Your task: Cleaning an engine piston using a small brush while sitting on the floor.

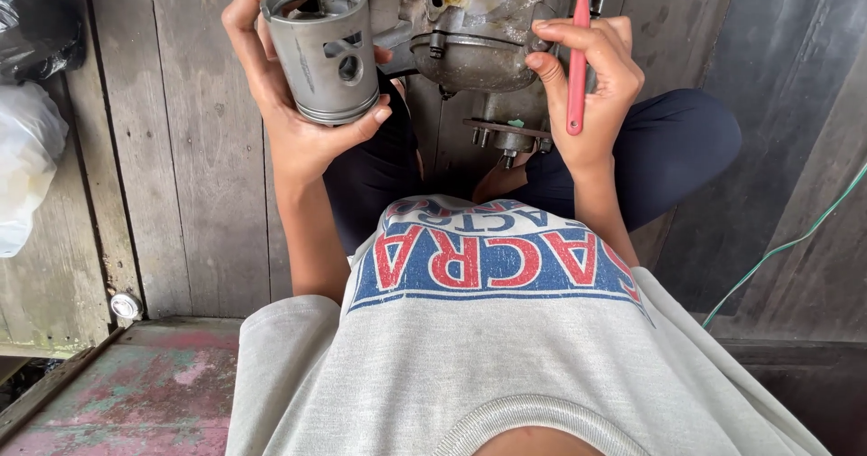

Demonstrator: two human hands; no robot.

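The left hand (289, 104) is raised at about ten o'clock in the view, forearm rising almost straight up from the lap, wrist bent back and palm turned toward the camera. Its fingers curl around the far side of a grey metal piston (323, 50) while the thumb presses along the lower edge near the grooved ring end, so the hand is clamped on the piston. The piston stands nearly upright, slightly tilted, its hollow open end up and a round pin hole facing the camera. The right hand (591, 86) is lifted at about one o'clock, forearm angled up from the right knee, wrist straight. Its fingers fold over a red tool handle (578, 59) and pinch it against the palm; the handle runs nearly vertical, its lower tip hanging below the fingers and its upper part leaving the top of the view, so the working end cannot be seen. Between the two hands, at twelve o'clock, sits a dirty metal engine part (474, 41) with bolts and a flange at its base, just beside the right hand's fingertips and near the piston. The person sits cross-legged on a wooden plank floor (181, 194). A white plastic bag (23, 167) lies at nine o'clock, and a green wire (786, 244) runs across the boards at three o'clock.
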